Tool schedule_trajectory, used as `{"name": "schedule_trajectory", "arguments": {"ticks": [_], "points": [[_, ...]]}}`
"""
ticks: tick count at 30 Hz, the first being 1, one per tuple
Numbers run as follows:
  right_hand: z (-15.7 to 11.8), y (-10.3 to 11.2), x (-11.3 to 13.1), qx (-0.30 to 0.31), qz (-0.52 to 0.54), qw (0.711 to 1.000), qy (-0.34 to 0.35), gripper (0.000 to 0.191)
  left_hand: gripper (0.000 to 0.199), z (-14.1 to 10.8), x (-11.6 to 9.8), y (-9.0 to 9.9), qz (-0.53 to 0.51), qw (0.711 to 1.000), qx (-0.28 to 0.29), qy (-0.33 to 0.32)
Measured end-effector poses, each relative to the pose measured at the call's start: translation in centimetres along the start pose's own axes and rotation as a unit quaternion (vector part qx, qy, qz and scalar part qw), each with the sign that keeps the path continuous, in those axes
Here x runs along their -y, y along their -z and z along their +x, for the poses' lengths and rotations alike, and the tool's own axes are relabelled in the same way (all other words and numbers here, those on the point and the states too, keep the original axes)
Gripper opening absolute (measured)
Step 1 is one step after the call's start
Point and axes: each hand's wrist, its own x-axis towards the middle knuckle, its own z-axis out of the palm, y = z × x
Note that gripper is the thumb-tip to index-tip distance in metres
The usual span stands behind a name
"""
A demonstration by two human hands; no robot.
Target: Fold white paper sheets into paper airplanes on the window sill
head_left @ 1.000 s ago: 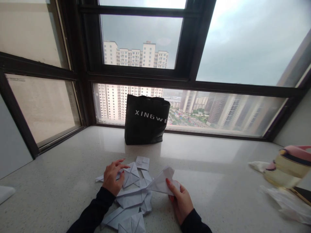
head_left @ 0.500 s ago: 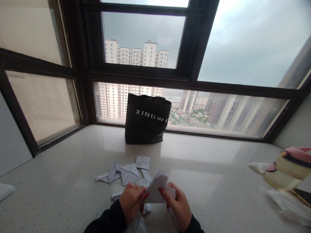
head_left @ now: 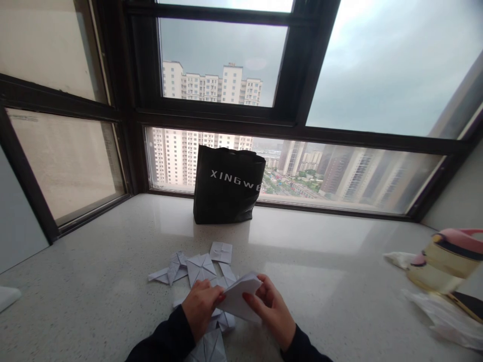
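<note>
A folded sheet of white paper (head_left: 241,300) is held between both hands, raised a little above the counter. My left hand (head_left: 200,305) pinches its left edge, fingers closed. My right hand (head_left: 272,310) grips the right side, thumb on the near face and fingers behind its upper right corner. Beyond and under the hands lie several folded white paper pieces, among them a creased square (head_left: 201,269), a smaller square (head_left: 221,252) and a pointed piece (head_left: 176,268). Another creased paper piece (head_left: 210,347) lies near the left wrist, partly covered by the sleeve.
A black bag (head_left: 229,186) with white lettering stands upright at the back by the window. On the right are a yellowish bottle with a pink lid (head_left: 441,259), crumpled clear plastic (head_left: 441,317) and a dark phone-like object (head_left: 468,304). A white object (head_left: 8,297) sits at the left edge.
The folded paper has tilted and swung downward to the right. My right hand has shifted its fingers up to the paper's upper right corner; the left keeps its pinch.
</note>
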Motion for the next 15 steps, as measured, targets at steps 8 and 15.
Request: {"name": "schedule_trajectory", "arguments": {"ticks": [8, 15], "points": [[1.9, 2.8, 1.1, 0.071, -0.133, 0.985, -0.081, 0.026, 0.041, -0.2, -0.5, 0.0, -0.064, 0.998, -0.003, -0.021], [8.1, 10.3, 0.5, -0.113, -0.296, 0.941, -0.121, 0.019, 0.037, 0.1, -1.3, 1.3, -0.160, 0.984, -0.049, 0.057]]}}
